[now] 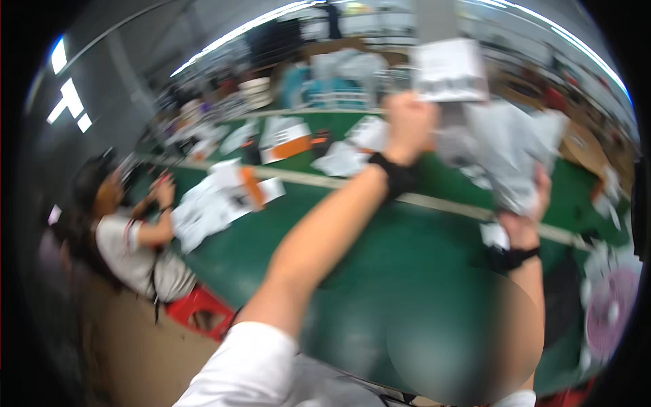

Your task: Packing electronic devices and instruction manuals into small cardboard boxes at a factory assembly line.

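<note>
My left hand (pixel 409 125) is raised over the far side of the table, fingers closed at the lower left edge of a white box (pixel 450 64). Motion blur hides just how the fingertips meet it. My right hand (pixel 525 216) grips the lower end of a pale grey plastic bag (pixel 512 152), which is crumpled and stands upright just below and to the right of the box. Whether part of the box lies inside the bag, I cannot tell. Both wrists wear black bands.
A green table (pixel 339 271) spreads below my arms, with white-and-orange boxes (pixel 288 142) and plastic bags (pixel 203 214) on it. A co-worker (pixel 146 251) sits at left on a red stool (pixel 201 313). A pink fan (pixel 610 312) stands at right, and a blue-green basket (pixel 332 93) at the back.
</note>
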The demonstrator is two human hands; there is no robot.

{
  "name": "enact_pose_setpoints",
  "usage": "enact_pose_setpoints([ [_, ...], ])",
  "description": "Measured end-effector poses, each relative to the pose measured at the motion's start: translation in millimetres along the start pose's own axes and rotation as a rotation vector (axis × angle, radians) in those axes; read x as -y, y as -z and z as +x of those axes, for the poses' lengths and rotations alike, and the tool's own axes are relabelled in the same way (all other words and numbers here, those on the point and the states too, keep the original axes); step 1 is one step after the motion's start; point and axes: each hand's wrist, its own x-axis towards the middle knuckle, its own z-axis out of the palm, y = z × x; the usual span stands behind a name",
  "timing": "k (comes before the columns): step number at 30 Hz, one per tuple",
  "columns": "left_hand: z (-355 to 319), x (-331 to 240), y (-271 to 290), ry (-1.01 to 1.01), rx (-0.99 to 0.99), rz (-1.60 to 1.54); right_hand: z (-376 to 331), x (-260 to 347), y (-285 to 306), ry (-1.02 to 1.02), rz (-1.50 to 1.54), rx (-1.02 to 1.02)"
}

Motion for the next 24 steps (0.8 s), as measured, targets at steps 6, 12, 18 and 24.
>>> enact_pose_setpoints([
  [6,11.6,9.2,-22.5,-0.317,-0.058,0.206,-15.5,64.2,-9.8,0.069,-0.04,0.111],
  [12,30.6,-47.5,-4.5,-0.504,0.532,0.454,-33.4,78.1,-29.3,0.128,-0.159,0.101],
  [18,7.2,-66.1,-18.2,-0.538,1.241,0.401,-46.8,100.7,-54.8,-0.061,-0.195,0.162],
  [24,-54.5,-53.9,-32.9,-0.911,1.4,0.494,-41.8,81.5,-50.5,-0.156,-0.008,0.22],
])
